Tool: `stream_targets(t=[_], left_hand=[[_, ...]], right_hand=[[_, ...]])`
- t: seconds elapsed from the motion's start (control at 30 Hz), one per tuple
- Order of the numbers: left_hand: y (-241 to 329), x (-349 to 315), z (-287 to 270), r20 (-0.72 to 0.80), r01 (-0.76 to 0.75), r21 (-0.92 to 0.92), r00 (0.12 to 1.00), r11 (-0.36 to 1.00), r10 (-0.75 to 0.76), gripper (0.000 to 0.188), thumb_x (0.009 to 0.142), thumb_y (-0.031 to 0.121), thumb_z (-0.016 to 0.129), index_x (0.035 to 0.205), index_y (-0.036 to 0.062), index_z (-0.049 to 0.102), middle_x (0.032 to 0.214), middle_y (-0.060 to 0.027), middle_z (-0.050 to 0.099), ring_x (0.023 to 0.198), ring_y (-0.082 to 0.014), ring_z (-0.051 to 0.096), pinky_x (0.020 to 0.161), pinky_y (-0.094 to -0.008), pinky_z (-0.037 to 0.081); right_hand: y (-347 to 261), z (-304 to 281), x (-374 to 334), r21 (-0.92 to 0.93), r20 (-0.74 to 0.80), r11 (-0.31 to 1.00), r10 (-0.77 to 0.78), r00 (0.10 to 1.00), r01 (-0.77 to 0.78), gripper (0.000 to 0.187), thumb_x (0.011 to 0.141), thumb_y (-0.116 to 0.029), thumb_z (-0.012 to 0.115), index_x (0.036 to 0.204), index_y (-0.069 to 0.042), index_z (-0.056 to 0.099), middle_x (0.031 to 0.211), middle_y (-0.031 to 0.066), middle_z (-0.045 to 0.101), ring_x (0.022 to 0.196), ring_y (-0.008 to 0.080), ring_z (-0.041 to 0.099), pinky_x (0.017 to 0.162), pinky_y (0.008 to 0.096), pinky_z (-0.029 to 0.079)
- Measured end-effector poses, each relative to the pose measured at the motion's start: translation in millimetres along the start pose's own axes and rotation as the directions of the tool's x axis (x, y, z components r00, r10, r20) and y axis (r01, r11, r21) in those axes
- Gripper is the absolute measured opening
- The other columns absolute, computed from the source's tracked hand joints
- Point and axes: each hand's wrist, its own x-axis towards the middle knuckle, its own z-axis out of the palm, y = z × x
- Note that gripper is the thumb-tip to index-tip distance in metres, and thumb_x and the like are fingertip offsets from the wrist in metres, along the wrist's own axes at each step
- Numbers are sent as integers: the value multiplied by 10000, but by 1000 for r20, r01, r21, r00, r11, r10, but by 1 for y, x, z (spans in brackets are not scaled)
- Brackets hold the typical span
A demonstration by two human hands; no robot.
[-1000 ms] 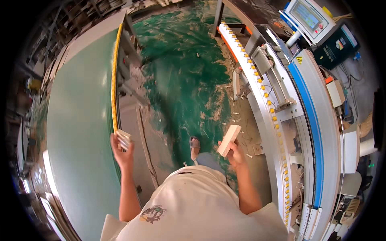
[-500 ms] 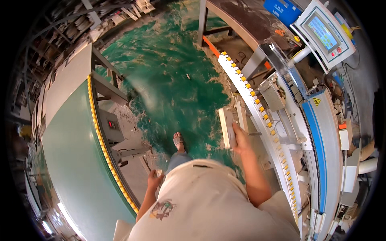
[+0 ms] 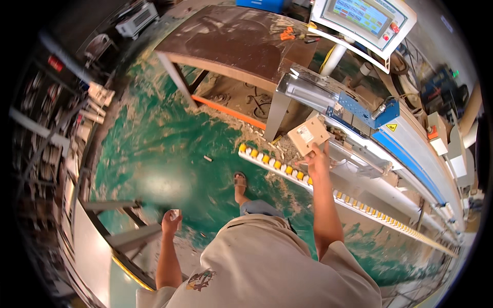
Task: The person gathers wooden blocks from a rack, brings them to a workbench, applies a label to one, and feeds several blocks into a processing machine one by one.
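My right hand (image 3: 318, 160) is raised in front of me and grips a small flat square wooden panel (image 3: 308, 135) by its lower corner. The panel is held over the row of yellow and white rollers (image 3: 280, 165) at the near end of a long grey and blue machine (image 3: 411, 136). My left hand (image 3: 171, 222) hangs low at my side, fingers closed around a small pale object (image 3: 175, 213) that I cannot make out. It is close to a metal frame (image 3: 131, 233) on the left.
A control screen on a white arm (image 3: 365, 18) stands above the machine. A brown worktable (image 3: 231, 38) with orange tools sits at the back. The green floor (image 3: 154, 154) carries sawdust. Shelving and stacked parts (image 3: 56, 128) line the left side. My sandalled foot (image 3: 240, 182) is ahead.
I have turned to the right toward the machine. My right hand has lifted the panel up over the rollers. My left hand has left the green table edge and dropped to my side.
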Motion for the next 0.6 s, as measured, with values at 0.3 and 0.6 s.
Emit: stream_targets(t=[0.3, 0.6], left_hand=[[241, 213, 48, 478, -262, 33, 852, 964, 215, 568, 856, 238, 833, 1368, 88, 639, 1307, -100, 697, 1177, -208, 677, 972, -362, 541], [479, 418, 106, 804, -760, -101, 318, 642, 502, 576, 781, 221, 869, 1276, 20, 654, 1261, -157, 696, 1135, -335, 684, 1001, -435, 538]], right_hand=[[5, 46, 179, 1, -506, 949, -272, 818, 316, 841, 991, -83, 701, 1661, -119, 195, 1218, 171, 659, 1105, 275, 678, 841, 435, 624], [9, 119, 230, -160, -531, 957, -290, 796, 242, 406, 962, -55, 638, 1342, -24, 498, 977, 102, 645, 719, 187, 691, 595, 315, 590]])
